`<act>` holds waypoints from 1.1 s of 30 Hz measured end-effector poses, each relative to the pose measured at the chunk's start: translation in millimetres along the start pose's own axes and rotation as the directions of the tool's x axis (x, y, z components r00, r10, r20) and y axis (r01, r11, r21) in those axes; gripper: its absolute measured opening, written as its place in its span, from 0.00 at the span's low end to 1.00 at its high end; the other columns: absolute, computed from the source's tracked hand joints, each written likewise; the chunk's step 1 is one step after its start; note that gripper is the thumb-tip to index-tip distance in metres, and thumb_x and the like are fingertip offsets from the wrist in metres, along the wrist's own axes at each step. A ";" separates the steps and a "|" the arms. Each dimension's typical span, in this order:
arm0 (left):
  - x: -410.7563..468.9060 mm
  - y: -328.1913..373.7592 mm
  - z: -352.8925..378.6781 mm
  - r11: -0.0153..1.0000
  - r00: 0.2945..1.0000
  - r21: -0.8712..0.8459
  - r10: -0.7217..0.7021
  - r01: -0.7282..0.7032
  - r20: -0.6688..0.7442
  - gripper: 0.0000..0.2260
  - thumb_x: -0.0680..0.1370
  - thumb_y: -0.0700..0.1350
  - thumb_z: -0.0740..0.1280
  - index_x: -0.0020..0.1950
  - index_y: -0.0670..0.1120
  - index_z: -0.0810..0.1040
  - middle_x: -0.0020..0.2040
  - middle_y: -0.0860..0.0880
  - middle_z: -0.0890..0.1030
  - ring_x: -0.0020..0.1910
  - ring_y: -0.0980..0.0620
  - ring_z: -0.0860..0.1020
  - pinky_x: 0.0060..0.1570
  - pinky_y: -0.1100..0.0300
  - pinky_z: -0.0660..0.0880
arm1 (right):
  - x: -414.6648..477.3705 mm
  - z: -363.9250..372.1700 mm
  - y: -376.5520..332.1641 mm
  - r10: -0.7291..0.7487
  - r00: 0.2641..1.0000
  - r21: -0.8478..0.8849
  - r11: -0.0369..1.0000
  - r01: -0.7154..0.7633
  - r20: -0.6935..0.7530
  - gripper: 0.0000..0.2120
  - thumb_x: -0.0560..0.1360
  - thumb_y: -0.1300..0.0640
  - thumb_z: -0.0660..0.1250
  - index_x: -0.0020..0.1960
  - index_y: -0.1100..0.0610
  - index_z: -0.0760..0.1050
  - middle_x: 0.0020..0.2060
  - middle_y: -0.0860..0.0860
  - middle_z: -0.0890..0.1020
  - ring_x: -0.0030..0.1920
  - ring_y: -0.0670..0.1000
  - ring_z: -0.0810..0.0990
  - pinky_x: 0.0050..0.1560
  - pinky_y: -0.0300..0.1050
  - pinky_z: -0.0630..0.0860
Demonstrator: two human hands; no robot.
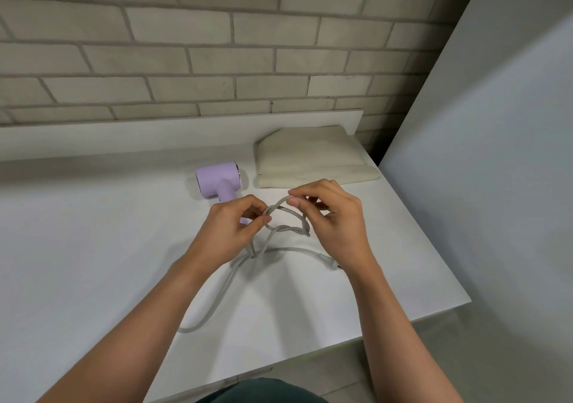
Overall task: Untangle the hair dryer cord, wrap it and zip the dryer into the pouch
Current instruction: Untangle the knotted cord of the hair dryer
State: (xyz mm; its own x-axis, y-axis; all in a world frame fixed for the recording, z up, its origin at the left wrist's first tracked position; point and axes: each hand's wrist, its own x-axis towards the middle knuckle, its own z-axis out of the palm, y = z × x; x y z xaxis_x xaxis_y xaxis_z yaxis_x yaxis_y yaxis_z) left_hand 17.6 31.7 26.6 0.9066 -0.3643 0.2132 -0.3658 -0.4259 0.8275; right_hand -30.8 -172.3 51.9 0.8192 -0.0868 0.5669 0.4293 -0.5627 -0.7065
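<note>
Both forearms reach forward over the desk [93, 247]; left hand [231, 232] and right hand [333, 219] pinch the knotted cord [288, 232] with curled fingers [294, 201], lifting its loops.

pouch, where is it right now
Head view: the cream pouch lies flat at the far right corner of the table, just right of the lilac hair dryer.

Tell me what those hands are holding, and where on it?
Both hold the grey cord at its tangle: the left hand pinches a loop on the left, the right hand pinches the top of the raised loop.
</note>
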 end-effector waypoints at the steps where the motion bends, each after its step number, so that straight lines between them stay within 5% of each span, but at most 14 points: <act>1: 0.5 0.4 0.2 1.000 1.000 -0.013 -0.016 0.016 0.019 0.01 0.78 0.42 0.74 0.49 0.47 0.83 0.41 0.57 0.85 0.46 0.61 0.82 0.44 0.75 0.72 | 0.9 -0.2 -2.3 0.038 0.999 0.052 0.998 -0.036 -0.023 0.04 0.77 0.59 0.75 0.50 0.52 0.86 0.45 0.42 0.85 0.47 0.49 0.81 0.45 0.39 0.77; 5: 2.7 -2.1 -2.1 0.993 0.995 -0.104 -0.053 0.061 0.085 0.02 0.79 0.42 0.73 0.48 0.47 0.82 0.44 0.56 0.86 0.47 0.58 0.83 0.49 0.67 0.78 | 3.6 -2.4 -6.6 0.246 0.966 0.254 0.942 -0.218 -0.082 0.06 0.78 0.57 0.75 0.50 0.46 0.84 0.47 0.43 0.85 0.50 0.49 0.83 0.48 0.42 0.77; 8: 4.0 -3.3 -4.0 0.985 0.992 -0.157 -0.057 0.075 0.116 0.01 0.80 0.42 0.72 0.49 0.48 0.82 0.45 0.52 0.85 0.47 0.55 0.83 0.49 0.61 0.80 | 6.0 -9.2 -0.7 0.308 0.948 0.110 0.948 -0.298 -0.078 0.05 0.80 0.53 0.72 0.51 0.42 0.82 0.47 0.38 0.84 0.50 0.45 0.81 0.49 0.41 0.76; 11: 4.9 -1.9 -2.4 0.988 0.995 -0.148 -0.033 0.047 0.095 0.02 0.80 0.42 0.72 0.50 0.48 0.83 0.45 0.51 0.85 0.44 0.54 0.83 0.46 0.64 0.78 | 6.5 -14.3 -0.7 -0.012 1.000 -0.331 0.943 0.019 0.024 0.10 0.81 0.58 0.68 0.61 0.47 0.81 0.59 0.38 0.80 0.57 0.50 0.75 0.48 0.45 0.78; 14: 6.6 2.4 -1.0 0.991 0.997 -0.130 -0.012 0.022 0.077 0.03 0.80 0.41 0.72 0.50 0.48 0.84 0.43 0.52 0.85 0.43 0.57 0.83 0.45 0.67 0.77 | 9.2 -9.0 -7.4 -0.220 0.945 -0.503 0.804 0.317 0.244 0.18 0.77 0.60 0.72 0.66 0.49 0.80 0.66 0.45 0.77 0.57 0.53 0.72 0.38 0.43 0.75; 18: 4.8 6.0 -0.2 0.995 0.996 -0.102 0.012 -0.004 0.083 0.05 0.79 0.39 0.73 0.50 0.49 0.85 0.41 0.54 0.86 0.44 0.58 0.83 0.46 0.72 0.75 | 12.9 -4.0 -0.1 -0.228 0.913 -0.545 0.743 0.388 0.338 0.08 0.76 0.55 0.77 0.54 0.49 0.86 0.48 0.45 0.81 0.48 0.51 0.71 0.26 0.48 0.76; 21: 4.0 4.7 0.4 0.997 0.995 -0.072 0.031 -0.024 0.097 0.04 0.78 0.40 0.73 0.52 0.46 0.85 0.42 0.54 0.86 0.46 0.58 0.84 0.49 0.70 0.77 | 12.4 -10.4 2.9 -0.241 0.912 -0.547 0.738 0.394 0.333 0.03 0.77 0.51 0.75 0.51 0.48 0.86 0.44 0.44 0.80 0.45 0.51 0.74 0.25 0.46 0.73; 27: 2.7 -4.6 4.5 0.974 0.985 0.158 0.147 -0.159 0.088 0.06 0.80 0.48 0.72 0.55 0.49 0.83 0.45 0.61 0.82 0.45 0.61 0.80 0.49 0.57 0.79 | 9.0 -17.9 -4.2 -0.197 0.976 -0.372 0.902 0.217 0.091 0.07 0.81 0.49 0.70 0.54 0.49 0.86 0.47 0.44 0.83 0.45 0.50 0.79 0.38 0.51 0.78; 29: 0.8 -8.5 5.6 0.962 0.985 0.214 0.158 -0.169 0.064 0.07 0.80 0.50 0.71 0.56 0.51 0.84 0.45 0.62 0.81 0.41 0.57 0.78 0.44 0.56 0.76 | 10.3 -24.2 -15.0 -0.147 0.988 -0.188 0.973 0.135 -0.052 0.04 0.80 0.56 0.73 0.53 0.54 0.86 0.47 0.46 0.84 0.45 0.46 0.81 0.43 0.42 0.76; 33: -4.4 -8.1 6.8 0.991 0.994 0.090 0.090 -0.095 0.054 0.08 0.81 0.50 0.71 0.56 0.50 0.86 0.46 0.59 0.85 0.44 0.56 0.82 0.47 0.62 0.76 | 16.0 -42.8 -29.1 0.183 0.955 0.146 0.978 -0.151 -0.233 0.03 0.81 0.54 0.72 0.53 0.49 0.83 0.44 0.42 0.83 0.39 0.48 0.76 0.43 0.43 0.76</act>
State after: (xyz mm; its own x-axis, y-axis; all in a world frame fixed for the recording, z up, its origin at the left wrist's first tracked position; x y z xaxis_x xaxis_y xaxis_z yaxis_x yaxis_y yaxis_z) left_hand 15.1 31.1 15.4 0.8571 -0.4456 0.2585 -0.4674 -0.4619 0.7538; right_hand -46.5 -192.5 99.6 0.7720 -0.3777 0.5113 0.3512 -0.4170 -0.8383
